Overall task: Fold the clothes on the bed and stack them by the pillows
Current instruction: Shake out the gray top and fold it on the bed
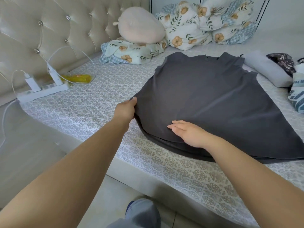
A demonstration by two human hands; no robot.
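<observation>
A dark grey T-shirt lies spread on the patterned bed sheet, collar toward the far side. My left hand grips the shirt's left edge, fingers curled under the fabric. On the shirt's near part, close to the hem, my right hand rests flat with straight fingers. The floral pillow lies by the headboard, with a pale pink plush cushion on top of it.
A floral duvet is bunched at the far side. A rolled grey garment and other clothes lie at the right. A white power strip with chargers and a yellow packet sit near the tufted headboard.
</observation>
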